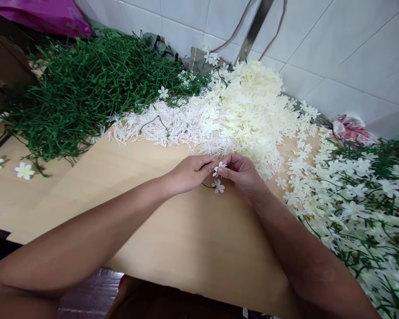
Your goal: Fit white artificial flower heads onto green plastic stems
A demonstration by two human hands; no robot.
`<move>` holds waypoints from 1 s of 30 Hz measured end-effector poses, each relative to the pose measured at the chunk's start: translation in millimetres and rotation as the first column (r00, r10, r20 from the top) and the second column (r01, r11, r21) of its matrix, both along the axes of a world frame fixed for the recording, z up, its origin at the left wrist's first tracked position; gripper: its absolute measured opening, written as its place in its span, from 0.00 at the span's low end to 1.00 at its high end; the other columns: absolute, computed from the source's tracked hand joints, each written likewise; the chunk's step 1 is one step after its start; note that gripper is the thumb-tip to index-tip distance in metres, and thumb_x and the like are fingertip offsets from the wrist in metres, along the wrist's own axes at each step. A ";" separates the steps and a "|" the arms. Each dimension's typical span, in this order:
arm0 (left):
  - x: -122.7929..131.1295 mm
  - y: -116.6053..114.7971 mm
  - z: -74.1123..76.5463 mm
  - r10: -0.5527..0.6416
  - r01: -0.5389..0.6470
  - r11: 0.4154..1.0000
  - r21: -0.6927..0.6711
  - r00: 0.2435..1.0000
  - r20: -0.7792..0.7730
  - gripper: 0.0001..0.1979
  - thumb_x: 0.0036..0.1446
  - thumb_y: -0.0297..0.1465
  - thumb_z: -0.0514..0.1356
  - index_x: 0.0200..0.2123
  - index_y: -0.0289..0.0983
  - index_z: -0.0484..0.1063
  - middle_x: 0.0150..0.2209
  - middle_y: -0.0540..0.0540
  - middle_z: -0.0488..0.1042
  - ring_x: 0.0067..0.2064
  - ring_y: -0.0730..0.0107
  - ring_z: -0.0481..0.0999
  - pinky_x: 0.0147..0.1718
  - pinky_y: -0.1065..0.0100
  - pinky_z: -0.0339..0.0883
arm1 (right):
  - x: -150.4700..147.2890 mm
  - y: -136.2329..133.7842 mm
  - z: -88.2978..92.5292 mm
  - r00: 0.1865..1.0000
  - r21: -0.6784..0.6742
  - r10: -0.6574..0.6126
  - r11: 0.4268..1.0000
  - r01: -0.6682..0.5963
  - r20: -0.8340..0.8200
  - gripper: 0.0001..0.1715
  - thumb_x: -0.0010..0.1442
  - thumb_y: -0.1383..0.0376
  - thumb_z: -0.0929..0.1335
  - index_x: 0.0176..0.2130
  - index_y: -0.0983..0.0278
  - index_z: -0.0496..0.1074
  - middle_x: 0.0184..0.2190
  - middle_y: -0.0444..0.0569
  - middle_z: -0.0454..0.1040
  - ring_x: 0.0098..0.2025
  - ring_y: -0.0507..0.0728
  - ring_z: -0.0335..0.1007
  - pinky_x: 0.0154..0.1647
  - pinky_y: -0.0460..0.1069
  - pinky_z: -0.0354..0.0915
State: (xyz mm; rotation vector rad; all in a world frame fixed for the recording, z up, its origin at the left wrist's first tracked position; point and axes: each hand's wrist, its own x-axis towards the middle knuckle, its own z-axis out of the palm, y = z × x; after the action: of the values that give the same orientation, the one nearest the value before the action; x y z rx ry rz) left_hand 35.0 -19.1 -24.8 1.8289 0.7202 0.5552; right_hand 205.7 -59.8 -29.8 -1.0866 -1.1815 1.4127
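Observation:
My left hand [190, 172] and my right hand [241, 173] meet over a sheet of brown cardboard [173, 230]. Both pinch a thin green stem carrying two small white artificial flowers [218, 177]: one flower sits between the fingertips, the other hangs just below. Directly behind the hands lies a heap of loose white flower petals [249, 110] and a spread of thin white plastic stamens [159, 124].
A big tangle of bare green plastic stems [86, 88] fills the back left. Finished sprigs with white flowers [362, 204] pile up at the right. Two loose flowers [23, 170] lie at the far left. A white tiled wall [346, 48] is behind.

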 end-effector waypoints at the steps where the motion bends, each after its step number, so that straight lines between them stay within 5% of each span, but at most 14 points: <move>1: -0.5 0.0 -0.1 -0.013 0.014 0.999 0.037 1.000 -0.021 0.16 0.61 0.38 0.48 0.27 0.35 0.65 0.25 0.52 0.61 0.29 0.75 0.60 0.29 0.72 0.54 | 0.3 0.0 -0.3 1.000 -0.010 -0.004 1.000 0.004 -0.001 0.17 0.38 0.63 0.79 0.23 0.63 0.70 0.22 0.40 0.75 0.25 0.47 0.69 0.28 0.43 0.65; 8: -3.6 1.3 0.3 -0.108 0.113 0.982 0.150 0.993 -0.044 0.15 0.63 0.37 0.45 0.29 0.36 0.63 0.27 0.52 0.63 0.31 0.74 0.62 0.32 0.72 0.56 | 3.5 1.8 -2.2 0.997 -0.032 0.054 0.998 -0.055 -0.054 0.14 0.45 0.59 0.76 0.25 0.63 0.71 0.22 0.41 0.74 0.28 0.49 0.70 0.32 0.45 0.66; 12: -4.1 1.3 0.1 -0.046 0.055 0.990 0.133 0.996 -0.075 0.17 0.63 0.39 0.46 0.27 0.36 0.62 0.24 0.53 0.61 0.28 0.75 0.61 0.29 0.73 0.54 | 4.8 3.1 -1.0 0.991 -0.052 0.095 0.994 -0.100 -0.091 0.14 0.44 0.60 0.77 0.26 0.63 0.71 0.22 0.41 0.74 0.28 0.49 0.72 0.35 0.46 0.67; 30: -2.4 0.9 -1.4 -0.101 0.106 0.976 -0.192 0.994 0.036 0.19 0.58 0.41 0.49 0.20 0.36 0.58 0.18 0.55 0.54 0.21 0.79 0.52 0.21 0.73 0.47 | -6.8 -2.7 -4.1 0.995 -0.013 0.068 0.998 -0.067 0.078 0.20 0.39 0.56 0.78 0.23 0.63 0.67 0.22 0.42 0.74 0.26 0.50 0.71 0.31 0.47 0.67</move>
State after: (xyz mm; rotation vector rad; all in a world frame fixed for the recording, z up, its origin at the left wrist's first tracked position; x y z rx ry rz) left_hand 32.6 -18.2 -26.2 1.6644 0.6345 0.4251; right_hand 198.8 -62.6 -33.9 -1.1277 -1.2790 1.4402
